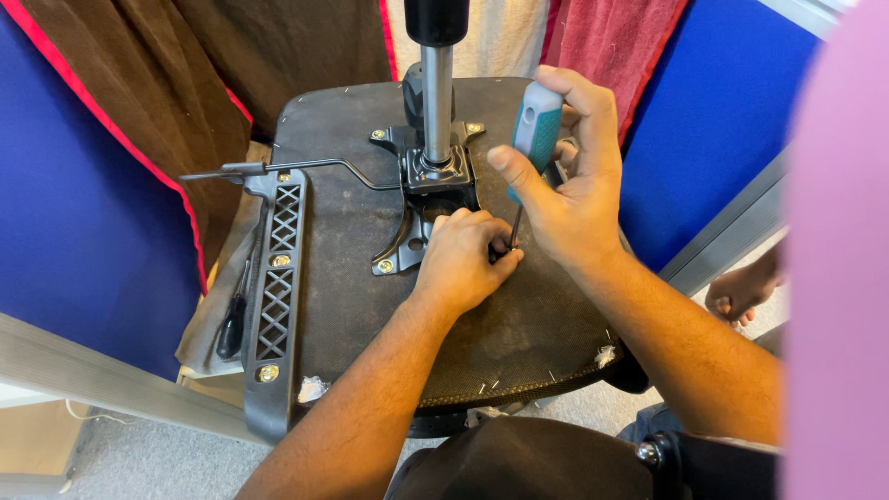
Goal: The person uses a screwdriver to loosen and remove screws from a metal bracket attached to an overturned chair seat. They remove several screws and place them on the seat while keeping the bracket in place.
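While the upturned black office-chair seat base [519, 333] lies flat between blue partition panels [83, 213], its black metal tilt mechanism [435, 181] and silver gas-lift column [437, 93] stand at its middle, and a black latticed plastic armrest bracket [275, 287] is bolted along its left edge. The right hand [569, 181] is wrapped around a teal-and-white-handled screwdriver [535, 130], tip down beside the mechanism. The left hand [463, 259] pinches at the tip.
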